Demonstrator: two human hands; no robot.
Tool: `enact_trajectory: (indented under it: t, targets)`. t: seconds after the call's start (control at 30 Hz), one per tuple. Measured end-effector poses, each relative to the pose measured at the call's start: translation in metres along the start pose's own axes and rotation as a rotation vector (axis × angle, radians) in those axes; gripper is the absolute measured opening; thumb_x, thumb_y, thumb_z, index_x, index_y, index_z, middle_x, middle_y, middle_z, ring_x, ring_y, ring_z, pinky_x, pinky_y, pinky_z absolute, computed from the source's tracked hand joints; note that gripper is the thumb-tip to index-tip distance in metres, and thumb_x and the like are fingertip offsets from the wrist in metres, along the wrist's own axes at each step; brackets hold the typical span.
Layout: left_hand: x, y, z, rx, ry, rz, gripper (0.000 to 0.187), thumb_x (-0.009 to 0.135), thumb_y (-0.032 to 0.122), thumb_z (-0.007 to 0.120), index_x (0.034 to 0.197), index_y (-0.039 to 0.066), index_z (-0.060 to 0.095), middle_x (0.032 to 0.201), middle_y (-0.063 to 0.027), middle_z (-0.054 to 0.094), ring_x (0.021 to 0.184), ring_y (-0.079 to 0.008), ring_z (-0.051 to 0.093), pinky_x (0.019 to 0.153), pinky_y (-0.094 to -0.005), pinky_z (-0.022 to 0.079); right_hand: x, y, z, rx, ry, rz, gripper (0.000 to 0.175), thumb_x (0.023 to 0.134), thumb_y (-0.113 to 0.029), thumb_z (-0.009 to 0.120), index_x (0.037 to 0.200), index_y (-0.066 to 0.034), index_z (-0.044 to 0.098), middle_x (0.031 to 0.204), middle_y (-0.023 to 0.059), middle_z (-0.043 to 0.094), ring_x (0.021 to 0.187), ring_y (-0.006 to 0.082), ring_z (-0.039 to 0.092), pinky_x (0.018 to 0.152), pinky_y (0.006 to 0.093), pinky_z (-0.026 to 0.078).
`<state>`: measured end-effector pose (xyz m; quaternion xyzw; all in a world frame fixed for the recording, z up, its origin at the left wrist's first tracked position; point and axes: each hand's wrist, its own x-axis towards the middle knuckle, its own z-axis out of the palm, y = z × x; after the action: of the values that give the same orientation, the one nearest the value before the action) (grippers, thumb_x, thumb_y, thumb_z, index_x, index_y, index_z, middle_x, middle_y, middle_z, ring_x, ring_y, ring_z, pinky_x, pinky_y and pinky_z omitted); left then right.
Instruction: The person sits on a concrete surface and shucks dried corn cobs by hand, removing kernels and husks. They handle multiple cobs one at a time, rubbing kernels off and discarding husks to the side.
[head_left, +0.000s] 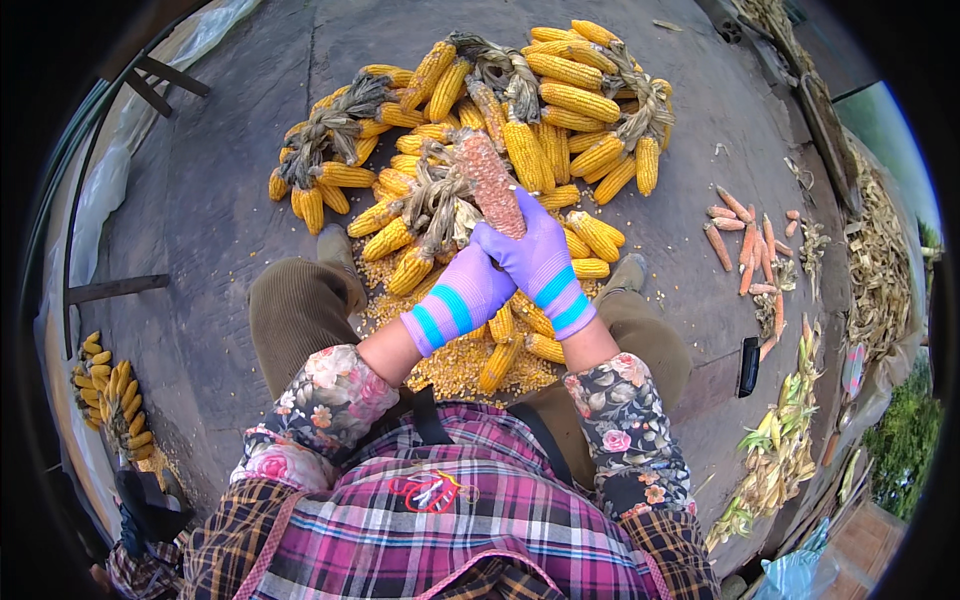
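Observation:
A mostly bare, reddish corn cob (489, 180) points up and away from me, its lower end between my gloved hands. My right hand (531, 244) closes around that lower end from the right. My left hand (472, 281) is pressed against it just below, its fingers partly hidden; whether it grips the cob too cannot be told. Beyond and beneath lie yellow corn ears (528, 154), many tied in bunches by twisted dry husks (439, 196). Loose kernels (450, 367) and several ears lie on the ground between my legs.
Bare cobs (757, 244) lie on the right, near a black object (748, 367) and a row of husks with green leaves (780, 431). At the lower left, another person (146, 510) sits by more corn ears (112, 390). A wooden-legged frame (118, 289) stands at left.

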<state>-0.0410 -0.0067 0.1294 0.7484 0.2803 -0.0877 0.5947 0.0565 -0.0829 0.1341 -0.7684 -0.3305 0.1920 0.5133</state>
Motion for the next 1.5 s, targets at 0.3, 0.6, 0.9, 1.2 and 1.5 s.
enact_trajectory:
  t: [0.3,0.6,0.9,1.2,1.5]
  targets:
    - [-0.009,-0.009,0.02,0.32,0.165,-0.051,0.067,0.088,0.033,0.068,0.136,-0.005,0.039,0.102,-0.0365,0.065,0.1,-0.049,0.064,0.083,-0.0512,0.053,0.028,0.049,0.014,0.089,0.257,0.342,0.032,0.08,-0.026,0.071,0.09,0.0033,0.066,0.079,0.0232,0.069,0.075,0.0376,0.07,0.071,0.0425,0.054]
    - [0.0,-0.001,-0.004,0.406,0.283,0.026,0.051,0.089,0.029,0.064,0.125,-0.001,0.044,0.104,-0.0306,0.066,0.094,-0.0473,0.066,0.081,-0.0536,0.053,0.016,0.013,-0.001,0.586,-0.046,0.259,0.055,0.079,-0.034,0.077,0.115,0.0052,0.065,0.105,0.0169,0.07,0.095,0.0213,0.068,0.09,0.0325,0.052]
    - [-0.008,-0.008,0.025,0.51,0.345,0.201,0.055,0.09,0.029,0.064,0.136,0.007,0.044,0.112,-0.0247,0.066,0.092,-0.044,0.066,0.078,-0.0513,0.054,0.041,0.058,-0.005,0.442,0.315,0.366,0.03,0.082,-0.022,0.072,0.092,0.0057,0.065,0.074,0.014,0.069,0.065,0.0223,0.066,0.062,0.0354,0.053]
    - [0.003,-0.001,-0.013,-0.529,0.059,0.042,0.033,0.098,0.031,0.06,0.116,0.005,0.053,0.076,-0.001,0.057,0.054,-0.0073,0.053,0.044,-0.0232,0.041,0.03,0.029,-0.011,0.915,0.082,0.392,0.037,0.087,-0.025,0.075,0.111,0.0019,0.068,0.1,0.0068,0.069,0.085,0.0164,0.067,0.077,0.0292,0.055]
    - [0.005,-0.007,-0.02,-0.591,0.129,0.042,0.041,0.103,0.047,0.046,0.118,0.009,0.054,0.071,-0.0039,0.058,0.048,-0.011,0.052,0.042,-0.0252,0.041,0.027,0.02,-0.003,1.159,0.005,0.364,0.031,0.094,-0.026,0.064,0.112,-0.0011,0.068,0.106,0.0082,0.069,0.094,0.0179,0.067,0.087,0.0302,0.053]
